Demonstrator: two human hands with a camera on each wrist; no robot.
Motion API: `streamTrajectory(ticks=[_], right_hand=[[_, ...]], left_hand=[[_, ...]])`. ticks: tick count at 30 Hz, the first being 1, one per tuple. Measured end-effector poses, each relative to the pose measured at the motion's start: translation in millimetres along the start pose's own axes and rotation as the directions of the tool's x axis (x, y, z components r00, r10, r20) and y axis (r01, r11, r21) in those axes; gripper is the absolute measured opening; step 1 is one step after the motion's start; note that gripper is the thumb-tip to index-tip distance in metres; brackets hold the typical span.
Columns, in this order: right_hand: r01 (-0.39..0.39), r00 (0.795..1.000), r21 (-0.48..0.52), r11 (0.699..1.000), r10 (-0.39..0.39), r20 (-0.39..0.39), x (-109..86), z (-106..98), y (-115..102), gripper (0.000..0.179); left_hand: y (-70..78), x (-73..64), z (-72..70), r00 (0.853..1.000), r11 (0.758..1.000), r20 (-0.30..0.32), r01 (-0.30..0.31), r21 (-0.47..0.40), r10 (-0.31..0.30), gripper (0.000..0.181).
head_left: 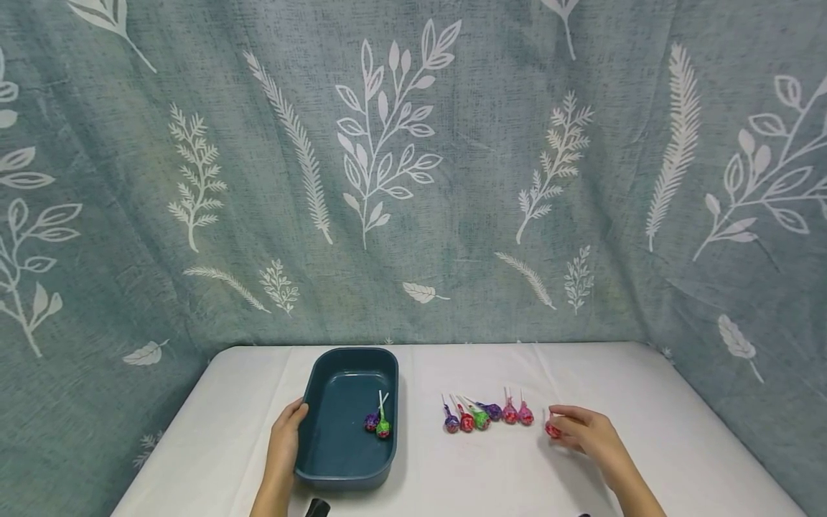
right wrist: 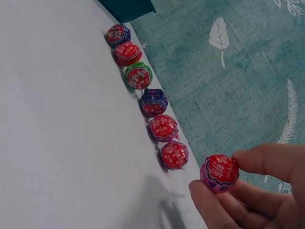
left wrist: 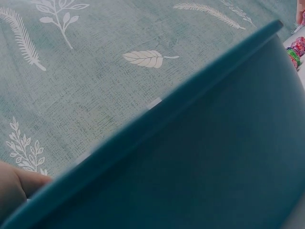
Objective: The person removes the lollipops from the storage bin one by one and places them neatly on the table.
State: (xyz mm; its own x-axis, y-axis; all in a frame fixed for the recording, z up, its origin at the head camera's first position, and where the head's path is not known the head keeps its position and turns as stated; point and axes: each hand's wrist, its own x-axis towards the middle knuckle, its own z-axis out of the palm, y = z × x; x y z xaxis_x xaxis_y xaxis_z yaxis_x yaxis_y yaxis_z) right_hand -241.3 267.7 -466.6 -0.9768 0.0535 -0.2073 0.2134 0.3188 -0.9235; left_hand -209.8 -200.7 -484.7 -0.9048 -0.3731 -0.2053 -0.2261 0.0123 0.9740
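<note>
My left hand (head_left: 282, 439) grips the left side of a dark teal tray (head_left: 310, 459), thumb at its rim. Two lollipops lie inside the tray, a purple one (head_left: 371, 422) and a green one (head_left: 383, 429). On the right, my right hand (head_left: 591, 434) pinches a red and pink lollipop (right wrist: 219, 172) between thumb and fingers, just above the white table. Left of that hand, several wrapped lollipops form a row, from a purple one (head_left: 451, 424) past a green one (head_left: 481, 419) to a pink one (head_left: 525, 415). In the left wrist view, the tray's wall (left wrist: 190, 157) hides most of the hand.
A white cloth (head_left: 478, 474) covers the table under the tray and the row. Behind the table hangs a green-blue curtain (head_left: 452, 316) with white leaf prints. A small black object (head_left: 318, 508) shows at the bottom edge, near the left forearm.
</note>
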Motion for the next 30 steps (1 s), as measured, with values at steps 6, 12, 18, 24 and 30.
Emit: streamTrajectory(ticks=[6, 12, 18, 24, 30], right_hand=[[0.001, 1.0, -0.026, 1.0, -0.001, -0.008, 7.0, 0, 0, 0.045], [0.029, 0.999, -0.093, 0.995, -0.031, -0.02, 13.9, 3, -1, 0.042], [0.074, 0.997, -0.183, 0.98, -0.079, -0.023, 20.8, 5, -2, 0.04], [0.116, 0.991, -0.295, 0.948, -0.131, -0.029, 30.5, 7, -2, 0.037], [0.14, 0.987, -0.333, 0.933, -0.157, -0.024, 34.3, 11, -2, 0.03]], left_hand=[[0.5, -0.9, 0.2, 1.0, 1.0, 0.0, -0.006, 0.011, 0.006, 0.055], [0.9, -1.4, -0.1, 1.0, 1.0, -0.001, -0.001, 0.01, 0.001, 0.055], [0.7, -1.9, -0.3, 1.0, 1.0, -0.004, -0.005, 0.009, 0.005, 0.055], [1.3, -2.6, 0.0, 1.0, 1.0, -0.005, -0.01, 0.007, 0.01, 0.055], [1.4, -3.3, -0.3, 1.0, 1.0, 0.004, -0.019, 0.006, 0.019, 0.055]])
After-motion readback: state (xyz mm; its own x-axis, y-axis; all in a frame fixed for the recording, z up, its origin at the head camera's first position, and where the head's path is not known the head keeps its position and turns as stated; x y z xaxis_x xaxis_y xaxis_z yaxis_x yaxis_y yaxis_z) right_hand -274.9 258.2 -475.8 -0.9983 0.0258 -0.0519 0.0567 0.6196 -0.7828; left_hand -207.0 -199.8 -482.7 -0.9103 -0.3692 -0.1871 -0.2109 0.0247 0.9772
